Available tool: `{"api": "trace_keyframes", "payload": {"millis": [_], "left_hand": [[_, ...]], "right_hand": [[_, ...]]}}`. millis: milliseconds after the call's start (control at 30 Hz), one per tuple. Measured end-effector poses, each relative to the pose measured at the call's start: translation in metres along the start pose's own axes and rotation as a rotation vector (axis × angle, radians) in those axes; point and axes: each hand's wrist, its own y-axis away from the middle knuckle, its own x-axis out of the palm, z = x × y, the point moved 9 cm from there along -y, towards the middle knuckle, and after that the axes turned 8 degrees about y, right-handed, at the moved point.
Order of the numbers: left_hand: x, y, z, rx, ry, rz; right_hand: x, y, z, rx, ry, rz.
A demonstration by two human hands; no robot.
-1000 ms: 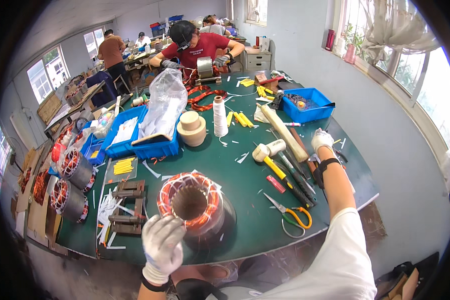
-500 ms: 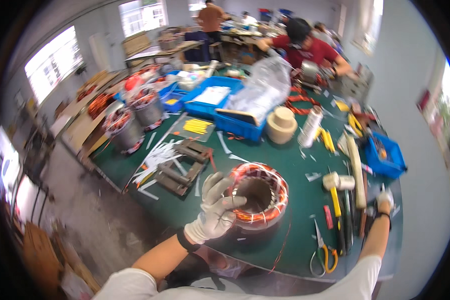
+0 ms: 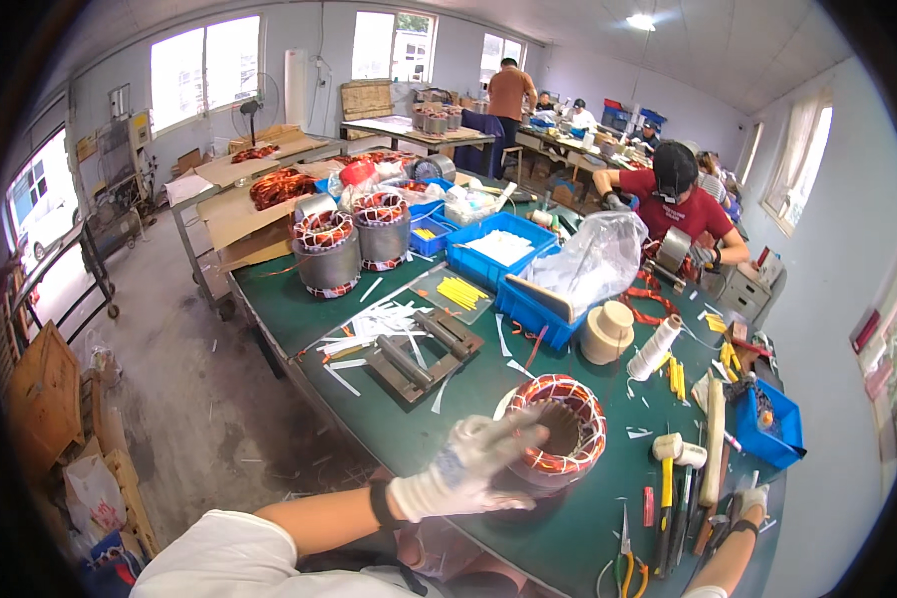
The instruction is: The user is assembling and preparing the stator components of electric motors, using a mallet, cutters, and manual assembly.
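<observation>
A motor stator (image 3: 590, 460) with orange-red copper windings laced in white cord stands upright near the table's front edge. At its left side is my left hand (image 3: 468, 466) in a white glove, fingers stretched out and apart, their tips blurred in front of the winding's rim. Nothing shows in that hand. Far to the right, my gloved right hand (image 3: 752, 496) is down among hand tools at the table edge. Its fingers are too small and partly hidden to read. Close by lie a yellow-handled mallet (image 3: 665, 488), a wooden stick (image 3: 713, 439) and scissors (image 3: 625, 558).
A metal frame with rollers (image 3: 419, 364) lies left of the stator, beside white strips (image 3: 384, 321). Behind stand two more stators (image 3: 327, 267), blue bins (image 3: 538, 311) and a thread cone (image 3: 656, 347). Across the table a person in a red shirt (image 3: 683, 207) handles another stator.
The view has tilted up, so the table sits lower in the picture. My left hand's curled fingers have straightened beside the stator. My right hand stays by the tools.
</observation>
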Motion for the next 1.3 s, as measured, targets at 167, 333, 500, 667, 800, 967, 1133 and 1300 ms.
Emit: {"api": "trace_keyframes", "payload": {"millis": [167, 333, 500, 667, 800, 967, 1133, 1300], "left_hand": [[0.019, -0.048, -0.057, 0.561, -0.165, -0.006], [0.025, -0.071, -0.017, -0.049, 0.599, 0.17], [-0.032, -0.065, -0.046, -0.251, 1.336, 0.017], [-0.129, -0.015, -0.084, 0.227, 1.318, -0.174], [-0.163, 0.042, -0.097, 0.4, 0.407, -0.869], [-0.07, 0.083, -0.106, 0.721, -0.131, -0.077], [0.022, 0.089, -0.093, 0.419, -0.05, 0.328], [0.089, 0.121, -0.041, 0.164, 0.015, 0.676]], "right_hand": [[-0.01, -0.044, -0.012, -0.239, 0.676, -0.269], [-0.039, 0.006, 0.018, -0.567, 0.308, -0.612], [-0.06, 0.195, 0.086, -0.717, -0.365, -0.028], [0.015, 0.362, 0.076, -0.826, -0.343, 0.323], [0.0, 0.439, 0.092, -1.097, -0.182, 0.159], [-0.051, 0.454, 0.047, -0.699, -1.168, -0.317], [0.026, 0.508, 0.054, -0.654, -0.903, 0.387], [0.07, 0.52, 0.04, -0.684, -0.887, 0.488]]}}
